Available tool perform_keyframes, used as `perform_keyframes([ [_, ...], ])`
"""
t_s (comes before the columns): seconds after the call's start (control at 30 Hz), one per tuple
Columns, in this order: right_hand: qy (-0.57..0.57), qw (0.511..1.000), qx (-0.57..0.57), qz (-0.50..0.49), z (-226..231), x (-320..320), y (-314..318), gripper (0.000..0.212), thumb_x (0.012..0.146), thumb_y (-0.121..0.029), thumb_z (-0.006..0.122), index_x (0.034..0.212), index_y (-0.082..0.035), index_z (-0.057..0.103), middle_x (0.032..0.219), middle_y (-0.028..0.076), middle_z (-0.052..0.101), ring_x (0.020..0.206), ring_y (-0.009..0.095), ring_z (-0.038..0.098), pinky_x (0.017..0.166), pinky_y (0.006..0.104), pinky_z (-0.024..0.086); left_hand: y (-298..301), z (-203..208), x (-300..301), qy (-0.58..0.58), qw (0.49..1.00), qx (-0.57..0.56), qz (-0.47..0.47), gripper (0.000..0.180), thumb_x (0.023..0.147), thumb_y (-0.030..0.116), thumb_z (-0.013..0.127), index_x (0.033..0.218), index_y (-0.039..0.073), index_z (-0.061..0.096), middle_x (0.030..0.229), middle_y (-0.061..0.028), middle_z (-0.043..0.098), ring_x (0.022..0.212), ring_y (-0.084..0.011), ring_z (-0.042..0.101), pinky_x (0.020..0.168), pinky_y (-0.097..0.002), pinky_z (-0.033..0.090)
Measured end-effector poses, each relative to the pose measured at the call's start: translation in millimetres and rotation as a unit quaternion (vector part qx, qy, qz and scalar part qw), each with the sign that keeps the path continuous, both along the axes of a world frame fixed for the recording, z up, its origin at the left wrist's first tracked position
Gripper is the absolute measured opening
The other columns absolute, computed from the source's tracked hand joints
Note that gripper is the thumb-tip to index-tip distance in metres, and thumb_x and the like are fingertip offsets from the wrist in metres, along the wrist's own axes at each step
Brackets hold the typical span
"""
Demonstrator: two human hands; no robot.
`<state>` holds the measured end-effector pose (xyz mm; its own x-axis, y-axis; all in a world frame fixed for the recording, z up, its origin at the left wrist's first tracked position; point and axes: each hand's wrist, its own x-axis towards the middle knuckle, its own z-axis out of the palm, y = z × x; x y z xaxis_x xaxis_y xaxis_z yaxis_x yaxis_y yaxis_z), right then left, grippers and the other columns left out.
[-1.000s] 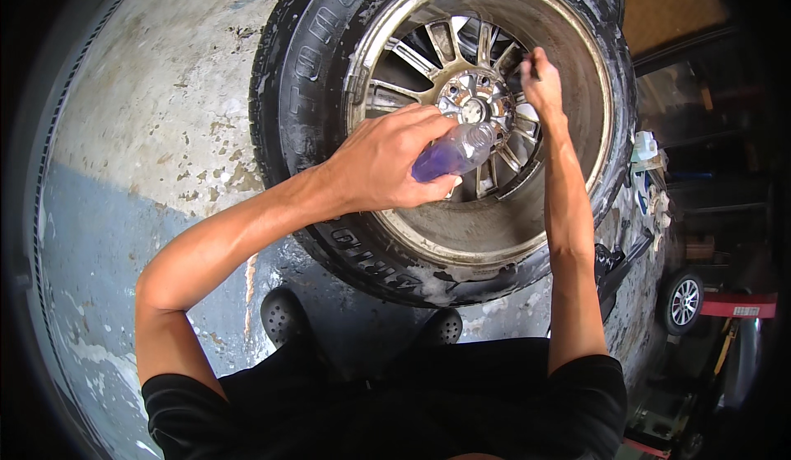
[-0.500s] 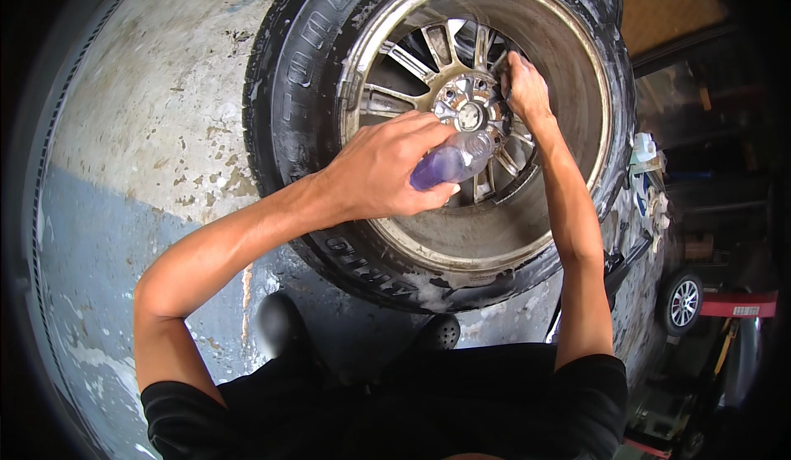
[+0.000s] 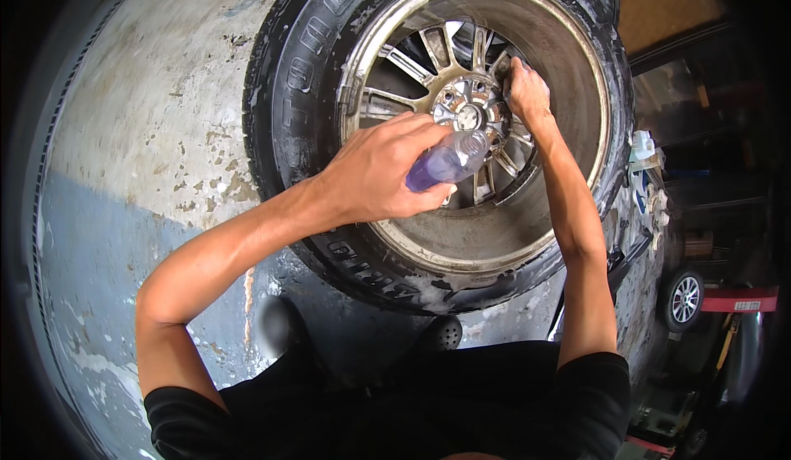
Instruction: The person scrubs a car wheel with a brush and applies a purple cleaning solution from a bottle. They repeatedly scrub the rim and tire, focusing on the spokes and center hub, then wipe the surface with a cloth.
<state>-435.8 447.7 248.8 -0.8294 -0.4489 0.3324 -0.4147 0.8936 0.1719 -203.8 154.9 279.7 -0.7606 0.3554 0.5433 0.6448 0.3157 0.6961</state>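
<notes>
My left hand (image 3: 387, 166) is wrapped round a clear plastic bottle (image 3: 450, 160) with purple liquid in it. The bottle is tilted, its uncapped-looking neck toward the wheel's hub (image 3: 470, 116). Inside the rim (image 3: 474, 261), my right hand (image 3: 528, 91) is closed against a spoke at the right of the hub; a dark thing under its fingers is too hidden to name. The rim is silver with brownish grime and sits in a big black tire (image 3: 290, 122), which lies on its side in front of me. White suds cling to the tire's sidewall.
The concrete floor (image 3: 156, 114) is worn, part bare and part grey-blue paint. My dark clogs (image 3: 282, 325) stand close to the tire's near edge. Another wheel (image 3: 685, 299) is at the right beside a red metal beam (image 3: 739, 299). Rags and containers (image 3: 647, 159) lie right of the tire.
The bottle has turned slightly in my left hand, showing its neck more clearly. My right hand has shifted a little at the spoke, its fingers more curled.
</notes>
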Motion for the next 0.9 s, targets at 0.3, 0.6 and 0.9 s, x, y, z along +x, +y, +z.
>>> perform_keyframes([
  [0.3, -0.061, 0.988, 0.052, -0.131, 2, 7, -15, 0.023, 0.088, -0.015, 0.044, 0.105, -0.001, 0.053, 0.096, 0.025, 0.065, 0.09, 0.041, 0.065, 0.077, 0.0484, 0.053, 0, 1, -2, -0.006, 1.0, -0.016, -0.004, 0.047, 0.074, 0.018, 0.076, 0.112, -0.003, 0.059, 0.099, -0.0149, 0.061, 0.083, -0.0262, 0.062, 0.073, -0.0338, 0.053],
  [0.6, 0.01, 1.0, 0.013, 0.026, 11, 10, 3, 0.024, 0.085, -0.011, 0.048, 0.107, -0.002, 0.055, 0.095, 0.025, 0.065, 0.091, 0.041, 0.065, 0.08, 0.049, 0.052, 1, 4, 0, -0.012, 0.999, -0.034, 0.003, 0.047, 0.074, 0.018, 0.076, 0.112, -0.002, 0.06, 0.097, -0.0121, 0.061, 0.079, -0.022, 0.061, 0.066, -0.0315, 0.051],
  [0.9, 0.02, 0.997, -0.015, 0.073, 16, 9, 1, 0.022, 0.088, -0.011, 0.042, 0.106, -0.002, 0.053, 0.092, 0.023, 0.067, 0.089, 0.044, 0.064, 0.078, 0.0525, 0.051, 3, 2, -2, -0.008, 1.0, -0.008, -0.005, 0.044, 0.073, 0.02, 0.074, 0.108, -0.002, 0.059, 0.094, -0.0149, 0.06, 0.085, -0.0304, 0.06, 0.074, -0.0389, 0.051],
])
